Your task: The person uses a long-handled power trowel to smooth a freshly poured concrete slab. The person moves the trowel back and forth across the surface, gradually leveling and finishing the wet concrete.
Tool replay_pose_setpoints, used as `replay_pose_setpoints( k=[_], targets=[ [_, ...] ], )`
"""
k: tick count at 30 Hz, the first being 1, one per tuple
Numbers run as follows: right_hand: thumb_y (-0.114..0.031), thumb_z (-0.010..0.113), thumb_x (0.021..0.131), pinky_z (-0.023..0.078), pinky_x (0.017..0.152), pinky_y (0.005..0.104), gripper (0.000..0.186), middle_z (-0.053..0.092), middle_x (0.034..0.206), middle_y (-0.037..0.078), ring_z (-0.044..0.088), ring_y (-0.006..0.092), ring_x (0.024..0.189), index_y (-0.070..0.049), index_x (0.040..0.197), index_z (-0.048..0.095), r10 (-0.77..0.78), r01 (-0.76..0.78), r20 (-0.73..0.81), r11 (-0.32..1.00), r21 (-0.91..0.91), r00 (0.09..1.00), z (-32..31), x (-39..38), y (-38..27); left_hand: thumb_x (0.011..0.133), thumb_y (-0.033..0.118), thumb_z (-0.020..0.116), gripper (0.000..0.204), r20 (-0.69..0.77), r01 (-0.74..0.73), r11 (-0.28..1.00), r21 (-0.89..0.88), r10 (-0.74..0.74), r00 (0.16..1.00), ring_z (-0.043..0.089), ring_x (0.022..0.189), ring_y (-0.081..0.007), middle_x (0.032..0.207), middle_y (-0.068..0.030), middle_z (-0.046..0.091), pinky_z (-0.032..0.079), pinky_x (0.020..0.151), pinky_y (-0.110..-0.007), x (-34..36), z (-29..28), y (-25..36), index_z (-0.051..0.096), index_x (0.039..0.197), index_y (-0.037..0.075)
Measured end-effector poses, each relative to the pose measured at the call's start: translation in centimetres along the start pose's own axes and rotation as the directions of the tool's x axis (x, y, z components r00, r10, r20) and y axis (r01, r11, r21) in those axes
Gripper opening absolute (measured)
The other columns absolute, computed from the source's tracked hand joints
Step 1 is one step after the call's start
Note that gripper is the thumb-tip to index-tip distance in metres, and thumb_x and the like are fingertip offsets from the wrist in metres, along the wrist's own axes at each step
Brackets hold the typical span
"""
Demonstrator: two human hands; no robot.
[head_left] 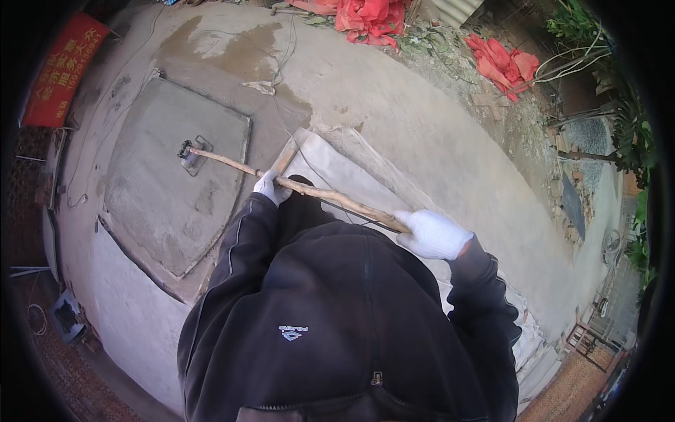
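A long-handled trowel (pixel 193 156) rests on a wet cement slab (pixel 169 183) at left. Its stick runs right, across a sheet (pixel 337 176), between both hands.

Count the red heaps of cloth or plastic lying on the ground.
2: one red heap at the top edge, another red heap to its right by the rubble. More may lie beyond the frame.

Long wooden-handled trowel (pixel 281 181), blade flat on wet grey cement slab (pixel 169 183), handle slanting.

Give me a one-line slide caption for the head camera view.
Gloved left hand and right hand grip a long wooden handle, its trowel head resting on a wet cement slab.
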State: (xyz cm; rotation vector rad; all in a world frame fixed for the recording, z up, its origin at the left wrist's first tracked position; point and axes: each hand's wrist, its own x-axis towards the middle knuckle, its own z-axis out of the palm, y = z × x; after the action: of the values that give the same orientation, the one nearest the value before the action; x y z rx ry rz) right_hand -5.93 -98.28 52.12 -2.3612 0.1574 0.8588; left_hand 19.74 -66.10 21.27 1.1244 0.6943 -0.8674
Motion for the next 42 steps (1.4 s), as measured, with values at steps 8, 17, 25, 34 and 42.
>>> replay_pose_setpoints(
  k=[8, 17, 25, 34, 42],
  targets=[
    [-0.021, 0.066, 0.092, 0.054, 0.08, 0.0522, 0.037, 0.068, 0.097, 0.032, 0.068, 0.0488, 0.094, 0.001, 0.121, 0.064, -0.12, 0.12, -0.045, 0.993, -0.005, 0.992, -6.3, 2.3, 2.6, 0.097, 0.026, 0.067, 0.019, 0.009, -0.06, 0.992, -0.115, 0.061, 0.998, 0.063, 0.078, -0.0281, 0.087, -0.0086, 0.061, 0.056, 0.069, -0.047, 4.1, 5.6, 0.7, 0.06, 0.095, 0.009],
    [-0.018, 0.072, 0.088, 0.054, 0.082, 0.0456, 0.049, 0.07, 0.097, 0.03, 0.069, 0.047, 0.093, 0.001, 0.132, 0.063, -0.001, 0.005, 0.098, 0.999, -0.043, 0.995, -19.0, 10.6, 8.7, 0.095, 0.034, 0.068, 0.037, -0.083, -0.084, 0.975, -0.207, 0.069, 0.994, 0.063, 0.087, -0.0275, 0.096, -0.0132, 0.065, 0.051, 0.081, -0.04, 9.0, 15.1, 2.1, 0.066, 0.11, 0.0],
    [-0.018, 0.077, 0.088, 0.056, 0.086, 0.0391, 0.055, 0.074, 0.103, 0.025, 0.074, 0.0309, 0.095, -0.001, 0.138, 0.063, 0.207, -0.234, 0.322, 0.971, 0.047, 0.924, -30.9, 21.9, 20.1, 0.093, 0.04, 0.068, 0.048, -0.337, -0.105, 0.977, -0.187, 0.037, 0.941, 0.067, 0.077, -0.0269, 0.086, -0.0157, 0.071, 0.052, 0.075, -0.039, 16.0, 26.0, 4.5, 0.07, 0.101, -0.007],
    [-0.014, 0.069, 0.094, 0.057, 0.088, 0.0414, 0.046, 0.072, 0.11, 0.029, 0.071, 0.0432, 0.11, -0.002, 0.138, 0.062, -0.032, 0.033, 0.425, 0.999, 0.006, 0.905, -40.7, 29.2, 19.1, 0.09, 0.035, 0.072, 0.037, -0.444, -0.164, 0.918, -0.362, -0.015, 0.896, 0.066, 0.068, -0.0268, 0.08, -0.0125, 0.066, 0.053, 0.059, -0.04, 16.5, 30.1, 11.9, 0.067, 0.096, 0.0],
    [-0.014, 0.068, 0.096, 0.056, 0.094, 0.038, 0.046, 0.073, 0.118, 0.025, 0.074, 0.0333, 0.112, -0.002, 0.14, 0.061, -0.076, 0.142, 0.508, 0.985, -0.092, 0.858, -45.6, 32.7, 19.1, 0.089, 0.038, 0.073, 0.043, -0.545, -0.279, 0.926, -0.255, 0.101, 0.833, 0.062, 0.068, -0.0254, 0.08, -0.0132, 0.066, 0.049, 0.062, -0.04, 16.8, 34.1, 13.4, 0.071, 0.1, -0.004]
  ],
)
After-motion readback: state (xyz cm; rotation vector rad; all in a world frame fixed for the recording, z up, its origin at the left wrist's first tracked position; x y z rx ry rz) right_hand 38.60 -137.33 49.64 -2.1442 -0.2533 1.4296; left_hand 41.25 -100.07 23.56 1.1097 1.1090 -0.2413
